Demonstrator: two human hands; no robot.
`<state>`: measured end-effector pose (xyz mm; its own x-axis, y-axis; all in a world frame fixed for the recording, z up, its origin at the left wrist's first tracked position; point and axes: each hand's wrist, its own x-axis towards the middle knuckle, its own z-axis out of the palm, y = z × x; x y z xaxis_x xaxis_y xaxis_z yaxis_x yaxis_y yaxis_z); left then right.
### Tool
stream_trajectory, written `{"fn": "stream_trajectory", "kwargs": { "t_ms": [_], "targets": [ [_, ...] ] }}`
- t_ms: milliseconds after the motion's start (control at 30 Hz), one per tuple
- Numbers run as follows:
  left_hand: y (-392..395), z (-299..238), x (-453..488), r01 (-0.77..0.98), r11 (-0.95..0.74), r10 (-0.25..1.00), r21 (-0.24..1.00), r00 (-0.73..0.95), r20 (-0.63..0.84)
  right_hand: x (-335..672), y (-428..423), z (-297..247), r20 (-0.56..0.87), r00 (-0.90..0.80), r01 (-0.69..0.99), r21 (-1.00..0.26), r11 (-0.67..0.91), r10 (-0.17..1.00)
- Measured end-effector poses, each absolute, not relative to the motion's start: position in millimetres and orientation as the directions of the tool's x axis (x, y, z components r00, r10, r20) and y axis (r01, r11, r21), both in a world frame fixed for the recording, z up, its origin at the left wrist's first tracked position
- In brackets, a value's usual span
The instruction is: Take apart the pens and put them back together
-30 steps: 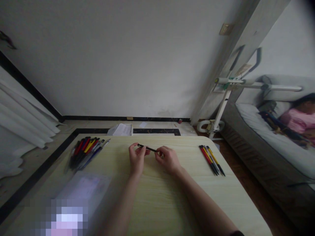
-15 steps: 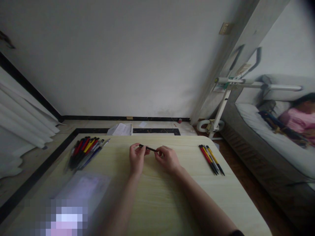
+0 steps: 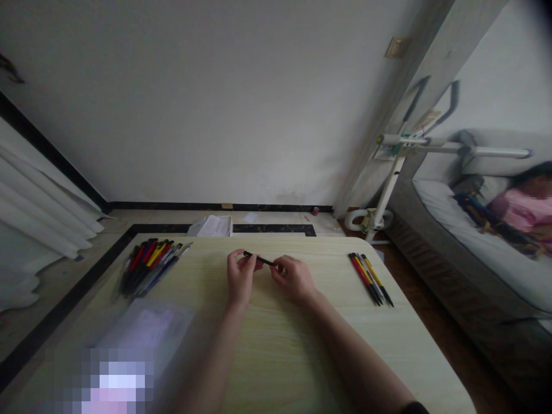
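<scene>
A thin black pen (image 3: 264, 260) is held level above the middle of the pale wooden table (image 3: 276, 356). My left hand (image 3: 240, 277) pinches its left end and my right hand (image 3: 294, 278) pinches its right end. Both hands are closed on it, knuckles toward me. A heap of several red, yellow, blue and black pens (image 3: 149, 264) lies at the table's far left. A small row of several pens (image 3: 371, 278) lies at the far right.
A clear plastic bag (image 3: 146, 330) lies near left on the table. Beyond the far edge a white box (image 3: 212, 226) sits on the floor. A white exercise machine (image 3: 390, 184) and a grey sofa (image 3: 478, 241) with a person in pink stand to the right.
</scene>
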<state>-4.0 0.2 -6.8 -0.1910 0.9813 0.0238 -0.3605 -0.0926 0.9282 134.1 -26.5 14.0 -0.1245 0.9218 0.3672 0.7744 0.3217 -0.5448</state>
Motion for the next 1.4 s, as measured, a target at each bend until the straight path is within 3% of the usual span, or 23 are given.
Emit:
{"fn": "stream_trajectory", "kwargs": {
  "t_ms": [1400],
  "targets": [
    [-2.0,-3.7,-3.9,-0.295,-0.115,0.986,0.949,-0.152,0.073,135.2,-25.8,9.7,0.321,-0.177,0.85,-0.426,0.309,0.93]
  ]
}}
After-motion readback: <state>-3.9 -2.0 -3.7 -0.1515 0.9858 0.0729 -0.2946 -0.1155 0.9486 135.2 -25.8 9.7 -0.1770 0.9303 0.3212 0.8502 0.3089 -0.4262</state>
